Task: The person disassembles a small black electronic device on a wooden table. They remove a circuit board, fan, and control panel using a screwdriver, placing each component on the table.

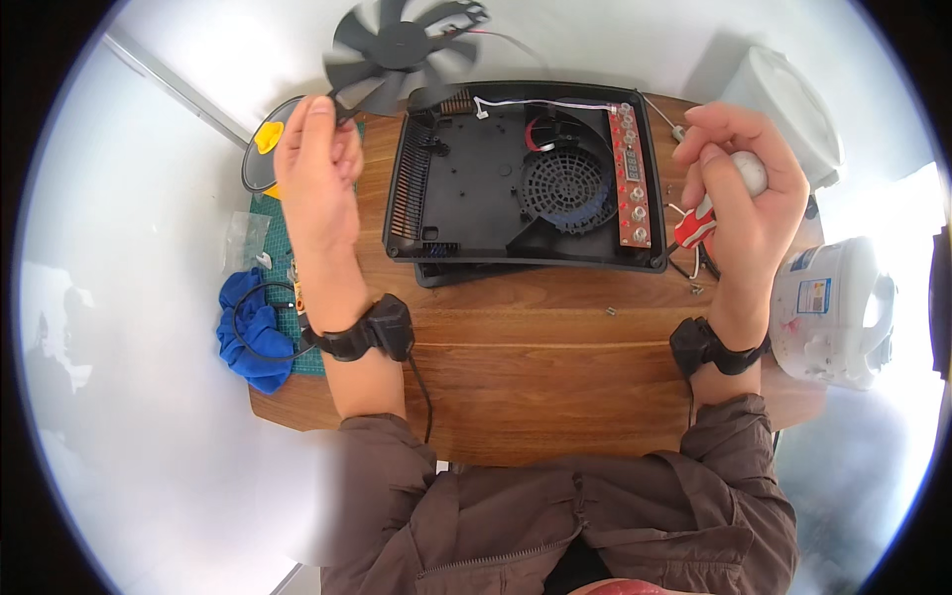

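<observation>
My left hand (317, 164) is raised over the table's left side and pinches the rim of a black plastic fan (397, 48), lifted clear above the far edge. A thin wire trails from the fan to the right. My right hand (739, 183) grips a screwdriver with a red and white handle (694, 226), its shaft pointing up past my fingers. Between my hands lies an opened black appliance housing (466, 198) with a round vent grille (568, 185) and a red circuit strip (630, 177) along its right side.
The wooden table (535, 367) holds loose screws (610, 310) near the housing. A blue cloth (253, 332), a green mat and a black and yellow object (266, 139) lie at the left. A white rice cooker (838, 312) stands at right, a white container (788, 104) behind.
</observation>
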The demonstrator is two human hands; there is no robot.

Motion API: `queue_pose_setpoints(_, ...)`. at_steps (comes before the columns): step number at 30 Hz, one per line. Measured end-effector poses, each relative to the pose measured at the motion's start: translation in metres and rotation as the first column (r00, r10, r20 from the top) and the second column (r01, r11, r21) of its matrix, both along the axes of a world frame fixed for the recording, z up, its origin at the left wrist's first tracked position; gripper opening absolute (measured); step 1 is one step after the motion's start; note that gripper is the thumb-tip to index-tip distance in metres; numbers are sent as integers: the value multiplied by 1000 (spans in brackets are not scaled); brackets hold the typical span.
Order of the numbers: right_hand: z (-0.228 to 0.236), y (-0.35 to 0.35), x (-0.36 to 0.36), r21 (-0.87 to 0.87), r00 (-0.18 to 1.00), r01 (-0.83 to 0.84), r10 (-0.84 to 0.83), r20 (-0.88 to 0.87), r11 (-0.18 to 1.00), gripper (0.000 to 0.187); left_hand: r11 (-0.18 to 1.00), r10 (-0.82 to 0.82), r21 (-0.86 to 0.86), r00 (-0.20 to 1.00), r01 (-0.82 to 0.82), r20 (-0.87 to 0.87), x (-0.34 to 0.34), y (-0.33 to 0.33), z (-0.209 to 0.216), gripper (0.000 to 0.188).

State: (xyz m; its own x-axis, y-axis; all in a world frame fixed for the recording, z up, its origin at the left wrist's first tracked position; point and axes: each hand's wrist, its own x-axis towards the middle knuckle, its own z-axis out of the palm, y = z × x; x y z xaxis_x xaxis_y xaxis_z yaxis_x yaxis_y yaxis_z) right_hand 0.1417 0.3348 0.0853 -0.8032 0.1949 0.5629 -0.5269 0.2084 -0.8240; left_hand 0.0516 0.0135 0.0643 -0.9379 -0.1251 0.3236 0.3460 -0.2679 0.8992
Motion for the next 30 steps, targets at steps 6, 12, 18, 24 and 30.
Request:
queue_pose_setpoints(6,0,5,0,0,999,33,-33,-3,999,31,997,78,-19,997,-77,30,-11,-46,2,24)
queue_pose_setpoints(12,-2,2,-1,-1,999,11,-11,31,1000,32,949,316,-11,948,-316,42,-24,-69,-11,23)
queue_pose_setpoints(18,-2,-1,-1,-7,998,2,-2,61,1000,29,890,456,32,890,-456,-22,-22,-57,-4,23)
queue_pose_setpoints(24,-3,1,-2,14,999,3,-3,41,1000,27,838,546,144,807,-526,-226,1,-63,14,28)
queue_pose_setpoints(30,-6,4,0,77,999,24,-25,24,997,26,741,666,254,727,-621,-166,49,-124,16,23)
